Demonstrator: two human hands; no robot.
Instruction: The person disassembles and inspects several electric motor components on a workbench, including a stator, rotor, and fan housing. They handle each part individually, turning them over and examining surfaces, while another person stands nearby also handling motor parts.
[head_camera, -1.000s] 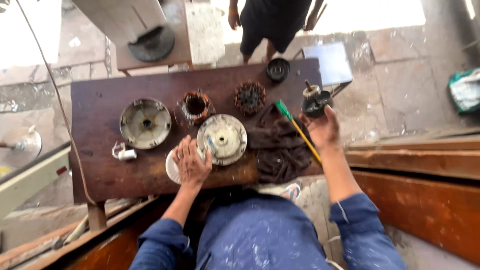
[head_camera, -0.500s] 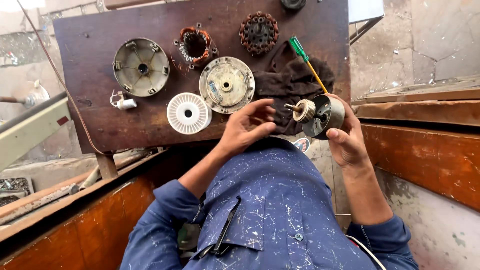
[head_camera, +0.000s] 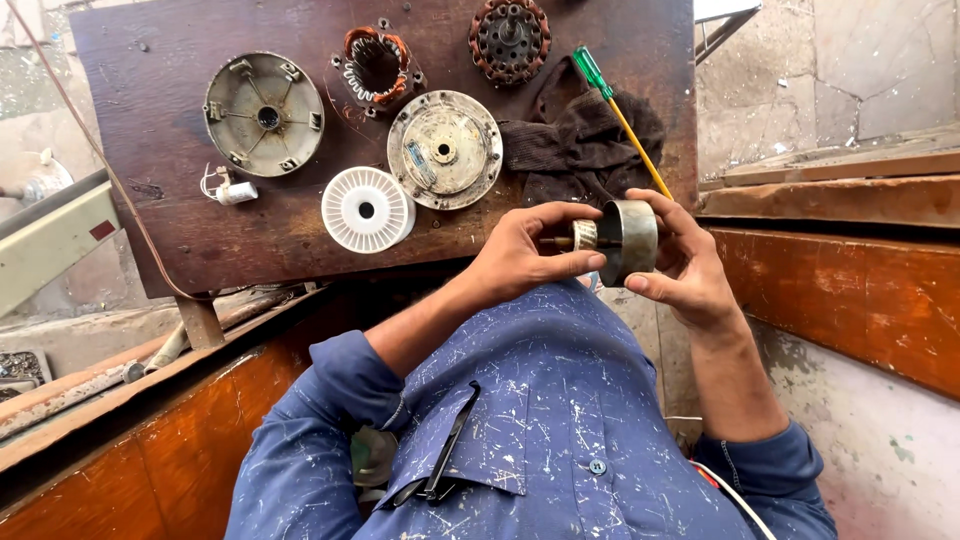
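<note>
My right hand (head_camera: 686, 262) grips a grey metal motor rotor (head_camera: 630, 238) by its drum, held just in front of the wooden board's near edge. My left hand (head_camera: 528, 250) pinches the brass-coloured bearing and shaft end (head_camera: 580, 236) sticking out of the rotor's left side. Both hands are above my lap, over my paint-spattered blue shirt. A dark rag (head_camera: 580, 150) and a screwdriver with a green handle and yellow shaft (head_camera: 620, 115) lie on the board just beyond my hands.
On the brown wooden board (head_camera: 160, 240) lie a round metal end cover (head_camera: 263, 114), a second round cover (head_camera: 444, 149), a white plastic fan disc (head_camera: 367, 209), a copper-wound stator (head_camera: 377, 62), another wound part (head_camera: 509, 38) and a small white capacitor (head_camera: 232, 190). Orange wooden beams (head_camera: 850, 290) flank me.
My right hand lifted the rotor from the board's far right corner and brought it close. My left hand left the white fan disc and moved right onto the rotor's shaft end.
</note>
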